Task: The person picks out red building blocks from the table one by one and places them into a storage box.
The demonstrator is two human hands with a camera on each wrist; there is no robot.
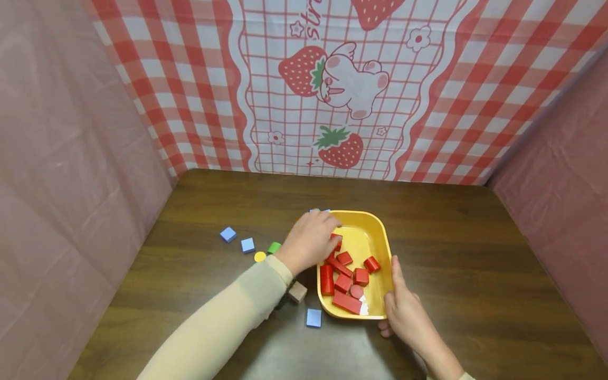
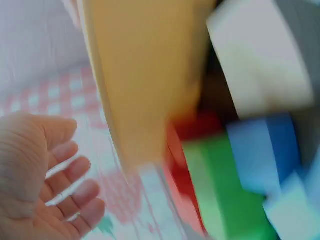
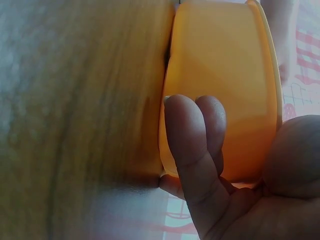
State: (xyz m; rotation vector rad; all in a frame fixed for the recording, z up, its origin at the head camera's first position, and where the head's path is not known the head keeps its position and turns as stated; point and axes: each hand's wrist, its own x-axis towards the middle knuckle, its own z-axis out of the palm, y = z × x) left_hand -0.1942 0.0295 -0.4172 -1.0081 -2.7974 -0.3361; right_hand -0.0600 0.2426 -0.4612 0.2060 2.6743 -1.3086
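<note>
A yellow plastic tub [image 1: 358, 219] holds several red wooden blocks [image 1: 347, 302], among them cubes, cylinders and bars. My left hand [image 1: 311, 240] is over the tub's left rim, its fingertips above the inside near a red block [image 1: 336, 241]. In the left wrist view that hand [image 2: 45, 180] has loosely bent fingers with nothing between them. My right hand [image 1: 406, 311] grips the tub's lower right corner. The right wrist view shows its fingers [image 3: 187, 130] against the tub's outer wall [image 3: 225, 75] and the thumb by the rim.
Left of the tub lie blue blocks [image 1: 248, 245], a yellow disc [image 1: 259, 257] and a green block [image 1: 274, 248]. A plain wood cube [image 1: 297, 292] and another blue block [image 1: 313, 317] are near its lower left. A checked cloth [image 1: 204, 79] hangs behind the brown table [image 1: 451, 237].
</note>
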